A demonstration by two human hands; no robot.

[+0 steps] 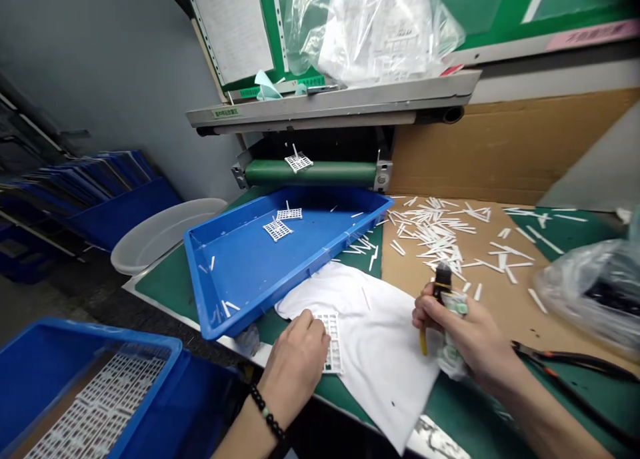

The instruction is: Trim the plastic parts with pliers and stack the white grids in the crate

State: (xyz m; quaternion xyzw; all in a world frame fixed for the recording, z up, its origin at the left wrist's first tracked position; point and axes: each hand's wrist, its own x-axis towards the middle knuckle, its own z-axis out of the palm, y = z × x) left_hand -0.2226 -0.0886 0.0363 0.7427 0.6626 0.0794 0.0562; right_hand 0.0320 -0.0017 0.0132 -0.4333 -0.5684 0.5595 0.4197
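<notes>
My left hand (297, 355) rests on a white plastic grid piece (333, 342), its fingertips at the grid's left edge. The grid lies on a crumpled white cloth (375, 359). My right hand (465, 332) grips a yellow-handled tool (443, 292) upright, its black head above my fist. Whitish-green tape or wrapping (453, 339) bulges around the tool's grip and hides part of it. Loose white plastic sticks (435, 239) lie in a scattered heap beyond my right hand.
A blue tray (235, 245) holding white grid pieces sits beyond the cloth. A blue bin (95, 392) of stacked grids stands at lower left. Black-and-orange pliers (570, 359) and a plastic bag (590, 285) lie right. A green roller (310, 173) stands behind, with a white basin (160, 235) left.
</notes>
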